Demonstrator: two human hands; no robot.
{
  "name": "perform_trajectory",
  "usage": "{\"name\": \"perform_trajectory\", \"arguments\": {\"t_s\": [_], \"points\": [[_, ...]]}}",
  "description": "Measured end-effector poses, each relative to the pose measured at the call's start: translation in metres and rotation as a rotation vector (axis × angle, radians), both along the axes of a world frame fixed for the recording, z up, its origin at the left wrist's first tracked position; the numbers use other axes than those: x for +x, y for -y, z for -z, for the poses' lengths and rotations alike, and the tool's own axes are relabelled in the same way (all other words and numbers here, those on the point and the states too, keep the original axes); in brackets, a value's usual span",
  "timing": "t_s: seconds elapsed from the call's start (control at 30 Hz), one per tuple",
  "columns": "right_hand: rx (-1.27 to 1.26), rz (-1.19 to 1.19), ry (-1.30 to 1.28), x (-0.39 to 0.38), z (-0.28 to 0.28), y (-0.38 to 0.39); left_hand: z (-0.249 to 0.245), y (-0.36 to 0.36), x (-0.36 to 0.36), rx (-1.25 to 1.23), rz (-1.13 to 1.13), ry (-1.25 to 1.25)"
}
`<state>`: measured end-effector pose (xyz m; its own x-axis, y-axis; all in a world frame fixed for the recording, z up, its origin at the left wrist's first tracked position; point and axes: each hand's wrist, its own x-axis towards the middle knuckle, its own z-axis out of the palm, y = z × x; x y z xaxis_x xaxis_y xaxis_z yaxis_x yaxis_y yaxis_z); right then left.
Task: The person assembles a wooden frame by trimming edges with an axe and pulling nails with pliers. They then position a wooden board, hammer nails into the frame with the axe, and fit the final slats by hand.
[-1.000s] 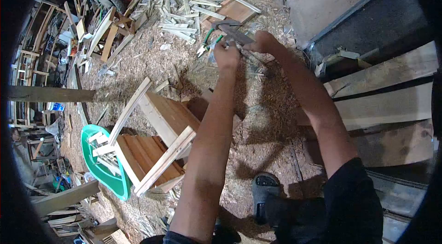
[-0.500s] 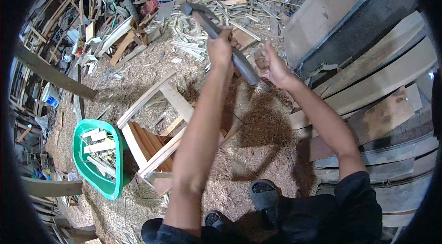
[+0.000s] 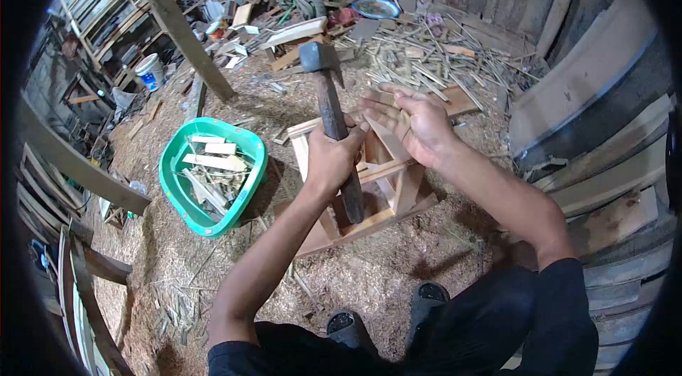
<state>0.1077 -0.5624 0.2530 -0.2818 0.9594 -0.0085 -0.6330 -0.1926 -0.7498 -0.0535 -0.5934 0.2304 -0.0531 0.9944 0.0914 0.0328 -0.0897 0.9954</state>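
My left hand [image 3: 334,152] grips the wooden handle of a hammer [image 3: 328,102], its dark metal head raised upward. My right hand [image 3: 408,120] is open, palm turned toward the hammer, fingers spread, holding nothing. Both hands hover above a small wooden stool frame [image 3: 387,191] that stands on the sawdust floor, partly hidden by my arms.
A green plastic basin [image 3: 177,195] with wood offcuts sits left of the frame. Thin wood strips [image 3: 426,56] lie scattered at the back. Planks [image 3: 611,163] lean at right. A slanted post [image 3: 177,28] and a white bucket [image 3: 149,71] stand at upper left. My sandalled feet [image 3: 426,298] are below.
The view swung toward the stool frame. My right hand let go of what it held and opened. My left hand brought the hammer upright over the frame.
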Motion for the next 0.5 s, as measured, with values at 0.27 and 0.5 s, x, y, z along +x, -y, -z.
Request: {"name": "perform_trajectory", "arguments": {"t_s": [0.27,0.5], "points": [[0.122,-0.018,0.121,-0.071,-0.012,0.007,-0.02,0.028,-0.034,0.224,-0.078,0.088],[0.132,0.075,0.005,-0.095,-0.016,0.031,-0.016,0.026,-0.033,0.351,-0.148,0.051]]}}
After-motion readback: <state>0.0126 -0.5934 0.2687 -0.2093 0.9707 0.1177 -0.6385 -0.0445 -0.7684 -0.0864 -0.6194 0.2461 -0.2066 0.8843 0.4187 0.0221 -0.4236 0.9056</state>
